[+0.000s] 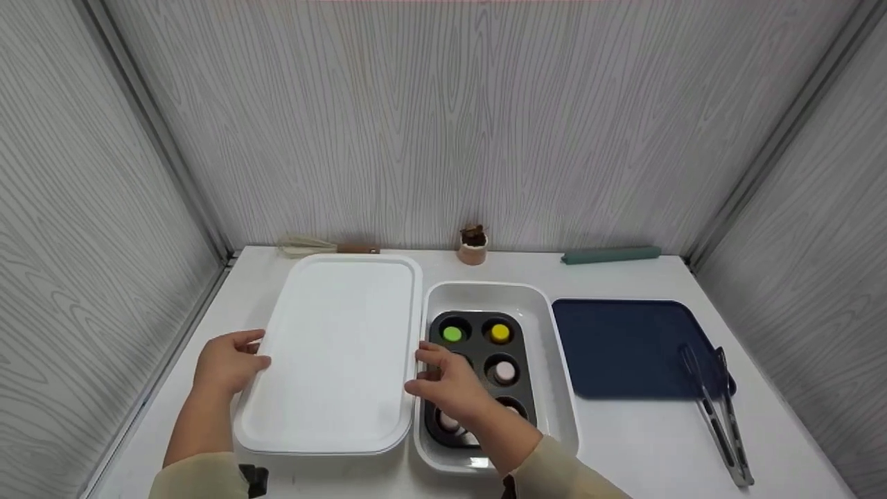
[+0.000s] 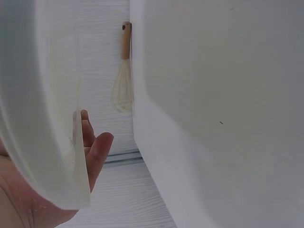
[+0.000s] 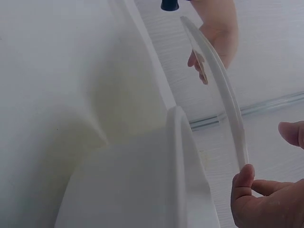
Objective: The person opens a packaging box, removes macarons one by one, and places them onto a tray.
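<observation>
Both hands hold a white plastic lid (image 1: 332,346) up by its long sides, left of a white rectangular container (image 1: 551,395). My left hand (image 1: 225,364) grips the left edge, thumb and fingers parted along it. On the opposite edge, my right hand (image 1: 454,384) reaches across the container; a fingertip (image 3: 244,175) meets the lid's rim in the right wrist view. Inside the container lies a dark muffin tin (image 1: 478,355). Its cups hold small round pieces, among them a green one (image 1: 452,334), a yellow one (image 1: 499,333) and a pale pink one (image 1: 505,373). The right forearm hides part of the tin.
A navy tray (image 1: 617,346) lies to the right, with metal tongs (image 1: 724,433) across its corner. Along the back edge are a whisk (image 1: 357,249), a small potted plant (image 1: 473,254) and a rolled green sheet (image 1: 610,256). Wood-grain panels (image 1: 443,125) enclose the table.
</observation>
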Action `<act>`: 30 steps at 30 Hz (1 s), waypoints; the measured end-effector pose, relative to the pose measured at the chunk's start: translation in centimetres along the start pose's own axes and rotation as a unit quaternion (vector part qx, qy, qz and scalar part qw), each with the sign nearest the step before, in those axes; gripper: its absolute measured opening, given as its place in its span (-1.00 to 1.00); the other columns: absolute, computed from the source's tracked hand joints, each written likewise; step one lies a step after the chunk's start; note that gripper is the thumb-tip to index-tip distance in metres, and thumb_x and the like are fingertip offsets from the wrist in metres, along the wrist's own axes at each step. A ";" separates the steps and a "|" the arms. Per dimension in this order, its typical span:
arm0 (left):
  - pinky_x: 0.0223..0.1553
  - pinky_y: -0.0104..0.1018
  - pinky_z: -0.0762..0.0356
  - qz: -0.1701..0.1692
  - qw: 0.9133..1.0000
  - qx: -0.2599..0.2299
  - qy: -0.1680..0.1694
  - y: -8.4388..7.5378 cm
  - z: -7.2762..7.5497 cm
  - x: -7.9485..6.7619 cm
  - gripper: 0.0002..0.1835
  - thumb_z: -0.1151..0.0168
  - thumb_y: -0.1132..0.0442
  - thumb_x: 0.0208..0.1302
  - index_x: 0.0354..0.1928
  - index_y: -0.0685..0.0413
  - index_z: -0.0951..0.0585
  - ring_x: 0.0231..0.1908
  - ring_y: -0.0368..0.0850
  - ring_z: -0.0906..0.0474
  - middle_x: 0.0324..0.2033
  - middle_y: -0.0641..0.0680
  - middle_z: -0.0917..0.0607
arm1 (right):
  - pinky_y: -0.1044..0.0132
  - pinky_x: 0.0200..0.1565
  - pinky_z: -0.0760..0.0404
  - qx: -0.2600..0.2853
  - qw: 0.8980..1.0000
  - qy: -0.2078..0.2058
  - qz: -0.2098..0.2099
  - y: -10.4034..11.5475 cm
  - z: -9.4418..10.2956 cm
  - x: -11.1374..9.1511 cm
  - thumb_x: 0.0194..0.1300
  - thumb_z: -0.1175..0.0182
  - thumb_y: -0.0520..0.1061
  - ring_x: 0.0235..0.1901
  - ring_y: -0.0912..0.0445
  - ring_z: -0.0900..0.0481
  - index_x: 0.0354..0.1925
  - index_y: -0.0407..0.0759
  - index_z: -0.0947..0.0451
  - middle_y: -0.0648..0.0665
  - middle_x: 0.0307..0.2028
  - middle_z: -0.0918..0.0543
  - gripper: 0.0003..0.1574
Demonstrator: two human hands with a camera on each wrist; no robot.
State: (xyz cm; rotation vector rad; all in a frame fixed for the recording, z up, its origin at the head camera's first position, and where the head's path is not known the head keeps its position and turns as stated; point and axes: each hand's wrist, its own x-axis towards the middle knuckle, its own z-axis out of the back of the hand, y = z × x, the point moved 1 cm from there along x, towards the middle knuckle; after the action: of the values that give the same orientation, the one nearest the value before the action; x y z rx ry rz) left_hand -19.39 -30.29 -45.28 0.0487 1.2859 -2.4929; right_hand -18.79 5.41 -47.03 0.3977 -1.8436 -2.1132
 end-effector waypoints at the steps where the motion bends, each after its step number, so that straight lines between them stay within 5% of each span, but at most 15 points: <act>1: 0.25 0.30 -0.44 0.002 1.000 0.003 0.000 0.2 0.1 0.1 -0.35 -0.33 0.42 0.32 0.45 0.40 -0.45 0.29 0.43 -0.42 0.26 0.50 -0.52 | 0.16 0.08 -0.68 0.000 1.000 -0.001 -0.002 -0.1 -0.2 0.1 0.26 -0.38 -0.32 0.07 -0.10 -0.66 0.41 -0.60 -0.37 -0.44 0.54 -0.24 -0.18; 9: 0.19 0.25 -0.52 0.018 0.999 0.030 -0.001 2.1 0.4 1.0 -0.37 -0.31 0.44 0.33 0.44 0.41 -0.45 0.26 0.47 -0.47 0.26 0.52 -0.52 | 0.14 0.01 -0.70 -0.014 0.999 -0.015 -0.040 -0.3 -2.7 1.1 0.23 -0.40 -0.31 0.05 -0.09 -0.66 0.37 -0.57 -0.44 -0.41 0.53 -0.29 -0.21; 19: 0.19 0.18 -0.54 0.049 0.998 0.034 -0.011 4.2 0.2 2.0 -0.40 -0.27 0.47 0.35 0.42 0.42 -0.45 0.29 0.48 -0.46 0.31 0.51 -0.50 | 0.06 0.16 -0.64 -0.097 0.992 -0.015 -0.078 0.5 -5.8 2.4 0.19 -0.44 -0.24 0.22 -0.19 -0.57 0.30 -0.51 -0.53 -0.43 0.51 -0.31 -0.25; 26: 0.13 0.07 -0.58 0.072 0.996 0.029 -0.044 4.8 -0.8 3.0 -0.47 -0.19 0.46 0.38 0.38 0.43 -0.50 0.27 0.41 -0.49 0.27 0.45 -0.55 | -0.09 0.43 -0.36 -0.130 0.984 -0.036 -0.120 0.5 -7.4 3.7 0.16 -0.42 -0.20 0.54 -0.27 -0.21 0.26 -0.41 -0.58 -0.45 0.52 -0.27 -0.29; 30: 0.10 0.08 -0.59 0.076 0.995 0.040 -0.047 5.1 -1.2 3.3 -0.49 -0.14 0.44 0.39 0.37 0.44 -0.50 0.26 0.41 -0.50 0.27 0.45 -0.56 | -0.06 0.39 -0.42 -0.146 0.979 -0.043 -0.138 0.1 -7.8 4.5 0.14 -0.43 -0.20 0.45 -0.23 -0.34 0.24 -0.43 -0.57 -0.43 0.43 -0.38 -0.30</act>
State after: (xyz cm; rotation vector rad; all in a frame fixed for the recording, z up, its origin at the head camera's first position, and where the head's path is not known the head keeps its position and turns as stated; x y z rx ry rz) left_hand -21.07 -32.95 -50.57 0.0448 1.1030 -2.3853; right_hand -19.74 -3.52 -48.05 0.5218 -1.5583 -2.5794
